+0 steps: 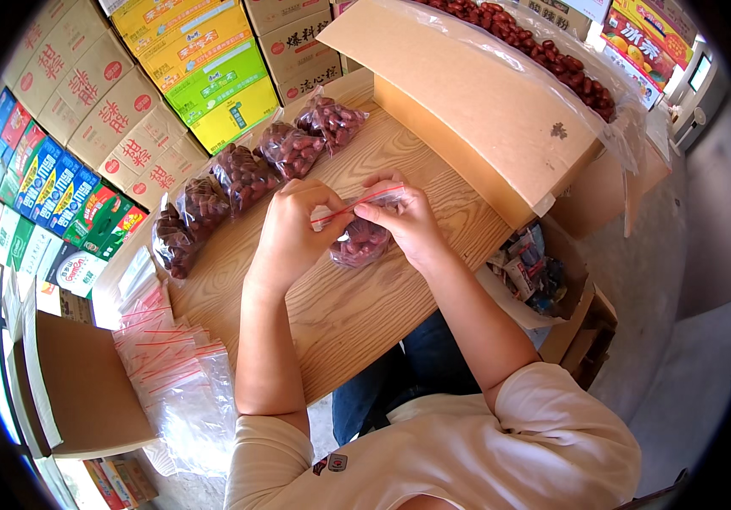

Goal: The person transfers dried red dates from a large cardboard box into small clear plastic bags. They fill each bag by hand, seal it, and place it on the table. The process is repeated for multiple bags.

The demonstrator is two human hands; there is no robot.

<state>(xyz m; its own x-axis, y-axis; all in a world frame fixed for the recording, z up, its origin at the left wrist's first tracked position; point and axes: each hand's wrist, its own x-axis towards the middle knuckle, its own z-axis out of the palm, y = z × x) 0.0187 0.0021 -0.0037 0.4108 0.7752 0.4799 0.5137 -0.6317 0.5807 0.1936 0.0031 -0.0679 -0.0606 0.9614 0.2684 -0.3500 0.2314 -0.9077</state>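
My left hand (305,220) and my right hand (400,213) pinch the red zip strip of a clear plastic bag of red dates (360,243) between thumbs and fingers. The bag hangs low over, or rests on, the wooden table; which one I cannot tell. Along the table's far left side stands a row of several filled bags of dates (242,177). To the left of my left forearm lies a fanned pile of flat zip bags with red strips (171,363).
A large open cardboard box (467,83), lined with plastic and holding loose dates (531,48), sits across the wooden table (340,325) at the upper right. Stacked cartons (94,89) line the far left. A box of small packets (534,271) stands below the table's right edge.
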